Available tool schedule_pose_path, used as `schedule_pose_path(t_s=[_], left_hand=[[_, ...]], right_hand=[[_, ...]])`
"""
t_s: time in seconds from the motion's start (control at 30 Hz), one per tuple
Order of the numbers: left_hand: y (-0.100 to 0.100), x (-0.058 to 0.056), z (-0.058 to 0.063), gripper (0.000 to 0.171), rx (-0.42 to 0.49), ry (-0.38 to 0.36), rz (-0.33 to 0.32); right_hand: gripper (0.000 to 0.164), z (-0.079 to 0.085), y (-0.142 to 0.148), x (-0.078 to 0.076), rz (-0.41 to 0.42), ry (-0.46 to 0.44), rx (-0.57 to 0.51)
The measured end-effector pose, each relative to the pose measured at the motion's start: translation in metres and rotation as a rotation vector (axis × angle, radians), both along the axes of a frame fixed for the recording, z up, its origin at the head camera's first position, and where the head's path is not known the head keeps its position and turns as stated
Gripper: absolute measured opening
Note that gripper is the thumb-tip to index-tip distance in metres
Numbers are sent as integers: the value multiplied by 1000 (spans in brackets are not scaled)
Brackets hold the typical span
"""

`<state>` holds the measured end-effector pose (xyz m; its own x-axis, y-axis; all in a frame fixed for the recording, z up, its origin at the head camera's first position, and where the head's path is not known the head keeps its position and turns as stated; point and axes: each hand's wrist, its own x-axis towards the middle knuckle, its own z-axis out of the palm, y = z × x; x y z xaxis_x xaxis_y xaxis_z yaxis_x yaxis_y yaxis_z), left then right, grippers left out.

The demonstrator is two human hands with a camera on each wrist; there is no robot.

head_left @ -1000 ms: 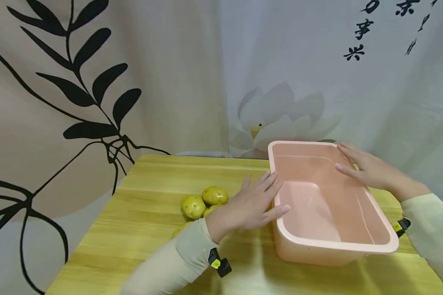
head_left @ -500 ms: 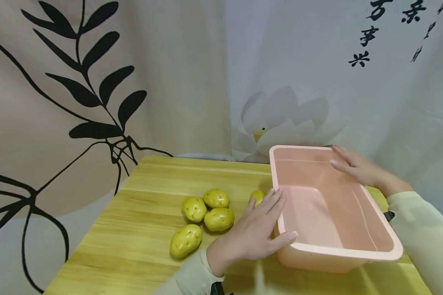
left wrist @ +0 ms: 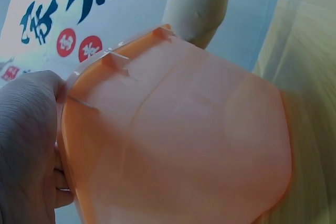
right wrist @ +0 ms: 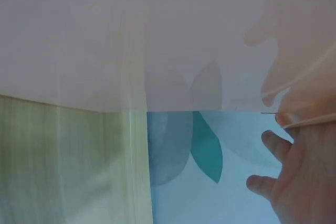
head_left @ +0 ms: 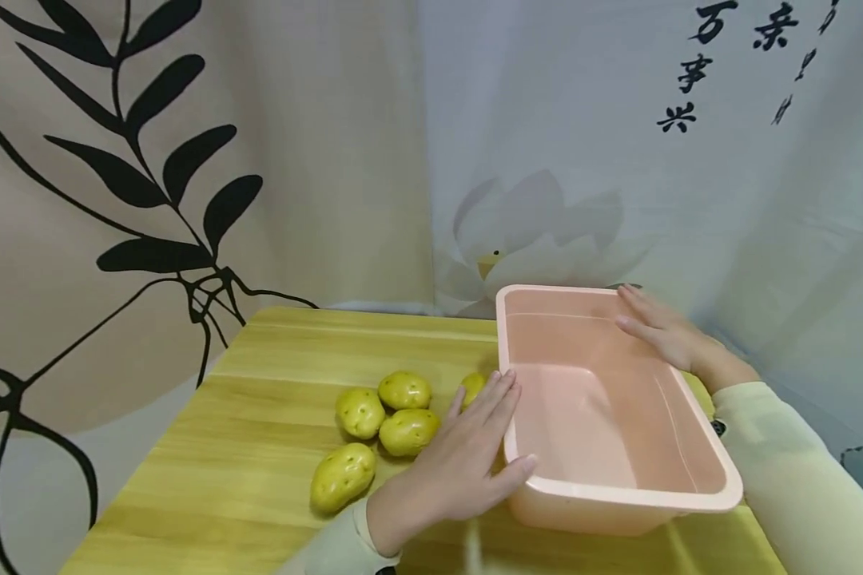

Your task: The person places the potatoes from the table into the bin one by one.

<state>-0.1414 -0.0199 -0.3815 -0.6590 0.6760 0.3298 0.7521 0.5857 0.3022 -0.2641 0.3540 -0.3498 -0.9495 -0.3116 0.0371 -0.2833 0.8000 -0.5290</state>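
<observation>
A pink plastic basin [head_left: 622, 499] stands upright on the wooden table, right of the middle. My left hand [head_left: 456, 471] rests on its left rim with fingers straight and thumb over the near corner; in the left wrist view the same hand [left wrist: 26, 140] lies along the rim. My right hand [head_left: 665, 339] rests on the far right rim, thumb to the inside. The right wrist view shows that hand [right wrist: 307, 182] with fingers spread at the rim, outside the basin wall [right wrist: 105, 40]. Left of the basin lie several yellow-green potatoes [head_left: 408, 432]; one is partly hidden behind my left fingers.
The wooden table [head_left: 223, 447] runs back to a hanging curtain [head_left: 345, 160] printed with black leaves, a pale lotus and black characters. The near-left potato [head_left: 342, 477] lies close to my left sleeve [head_left: 341, 543].
My left wrist has dropped lower and nearer, uncovering potatoes that it hid. The basin has come slightly nearer, and my right hand has shifted left along its rim. The head view has turned slightly.
</observation>
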Motion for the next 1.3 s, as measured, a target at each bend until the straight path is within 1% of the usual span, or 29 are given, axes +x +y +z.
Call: schedule_pose_path(t_s=[0.1,0.23,0.33,0.47,0.73,1.0,1.1,1.3], left_hand=[[-9,0,0,77,19,7,-2],[-20,-2,0,76,33,39,6],[-28,-4,1,75,37,51,20],[-38,-6,3,75,45,51,43],[-57,-9,6,77,56,-30,41],[-68,-12,6,81,24,-51,55],[-69,-13,7,82,13,-55,46],[-67,-18,9,85,7,-61,32]], right_hand=[[69,2,-11,-3,8,-14,11],[69,6,-23,-10,17,-14,41],[70,6,-32,-18,18,-17,82],[70,8,-45,-26,8,-22,98],[73,8,-65,-34,2,-22,152],[72,6,-79,-36,8,-32,187],[73,4,-80,-35,5,-31,198],[73,3,-78,-35,-9,-15,185]])
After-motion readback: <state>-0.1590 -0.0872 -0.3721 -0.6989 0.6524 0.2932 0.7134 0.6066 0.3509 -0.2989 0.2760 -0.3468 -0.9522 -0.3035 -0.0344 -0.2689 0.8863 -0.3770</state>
